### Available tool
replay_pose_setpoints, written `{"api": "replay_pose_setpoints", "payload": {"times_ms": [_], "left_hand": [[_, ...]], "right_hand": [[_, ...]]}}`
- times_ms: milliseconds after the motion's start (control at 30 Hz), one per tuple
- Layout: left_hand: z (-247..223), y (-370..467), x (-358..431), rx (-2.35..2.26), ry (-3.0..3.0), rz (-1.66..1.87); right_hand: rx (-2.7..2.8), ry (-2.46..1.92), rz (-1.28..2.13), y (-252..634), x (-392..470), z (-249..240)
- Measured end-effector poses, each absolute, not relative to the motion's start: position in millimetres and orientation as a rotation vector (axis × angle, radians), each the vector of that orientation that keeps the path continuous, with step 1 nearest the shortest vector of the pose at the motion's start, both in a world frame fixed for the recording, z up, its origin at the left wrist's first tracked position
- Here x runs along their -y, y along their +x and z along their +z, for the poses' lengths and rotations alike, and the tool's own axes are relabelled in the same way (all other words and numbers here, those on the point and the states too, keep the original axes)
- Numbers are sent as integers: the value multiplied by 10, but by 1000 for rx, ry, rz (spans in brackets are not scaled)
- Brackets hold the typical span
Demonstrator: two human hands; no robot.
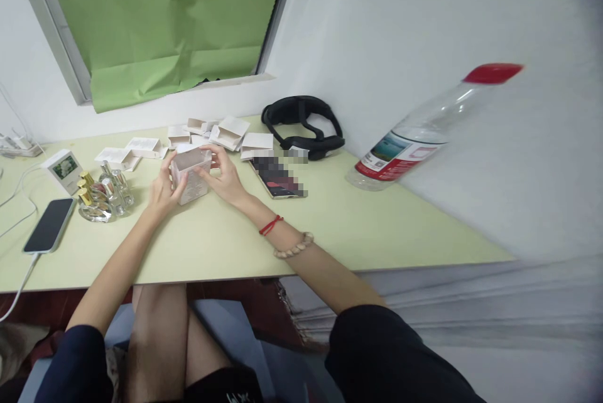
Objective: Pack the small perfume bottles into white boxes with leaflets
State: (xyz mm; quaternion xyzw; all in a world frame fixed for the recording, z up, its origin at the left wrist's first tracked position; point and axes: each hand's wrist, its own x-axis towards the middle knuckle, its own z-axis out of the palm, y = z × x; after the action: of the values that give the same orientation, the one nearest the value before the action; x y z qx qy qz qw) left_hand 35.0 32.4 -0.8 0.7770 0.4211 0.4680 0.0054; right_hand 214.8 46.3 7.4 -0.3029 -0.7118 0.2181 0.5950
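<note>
Between my two hands is a small whitish box (194,184), its open top facing me and slightly tilted, over the table. My left hand (164,188) grips its left side, thumb against the front. On the box's right side, my right hand (223,176) has its thumb at the upper rim and its fingers behind. Several open white cartons (229,133) lie in a loose pile just beyond the box. To the left stand several glass bottles (97,202), some with gold caps, beside a white box with a flower picture (66,169).
A phone with a cable (49,225) lies at the left of the pale green table (330,221). Right of my hands are another phone (277,178), a black headset (304,123) and a tall plastic bottle with a red cap (405,145). A wall stands behind.
</note>
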Motion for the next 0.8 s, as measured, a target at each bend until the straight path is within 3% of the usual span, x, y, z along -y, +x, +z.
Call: {"api": "replay_pose_setpoints", "payload": {"times_ms": [267, 567, 800], "left_hand": [[-27, 329, -384, -1374, 2424, 1565], [13, 324, -341, -1563, 2479, 1403], [172, 313, -276, -1601, 2625, 1603]], "right_hand": [[1768, -726, 427, 2124, -478, 11], [1772, -754, 444, 2112, -467, 26], [1701, -781, 527, 2069, -494, -17]]}}
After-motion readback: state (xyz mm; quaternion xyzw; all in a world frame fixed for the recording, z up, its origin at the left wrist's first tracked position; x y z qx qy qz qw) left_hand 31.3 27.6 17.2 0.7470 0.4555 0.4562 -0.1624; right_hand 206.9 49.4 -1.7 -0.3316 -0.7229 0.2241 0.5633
